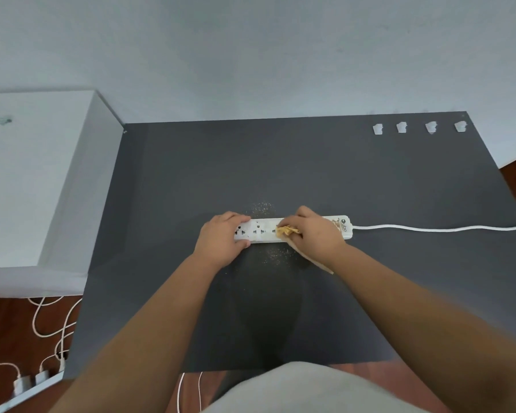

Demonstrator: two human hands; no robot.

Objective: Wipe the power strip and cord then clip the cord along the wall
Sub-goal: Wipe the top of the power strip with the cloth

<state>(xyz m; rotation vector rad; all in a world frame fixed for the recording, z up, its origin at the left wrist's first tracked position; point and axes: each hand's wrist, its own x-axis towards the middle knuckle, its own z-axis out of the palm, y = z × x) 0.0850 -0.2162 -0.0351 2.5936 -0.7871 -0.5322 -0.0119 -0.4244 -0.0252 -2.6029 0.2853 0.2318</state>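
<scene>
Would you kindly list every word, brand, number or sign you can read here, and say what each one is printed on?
"ubo", or close to it: dark brand lettering beside a round logo, on the power strip's cord end; only partly legible.
Markings around the sockets: too small to read.
Clips, cloth, white box: no text visible.

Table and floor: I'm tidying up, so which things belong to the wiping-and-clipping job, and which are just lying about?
In use: power strip, cord, yellow cloth, four clips.
Lying about: white box, floor cables, second strip.
</scene>
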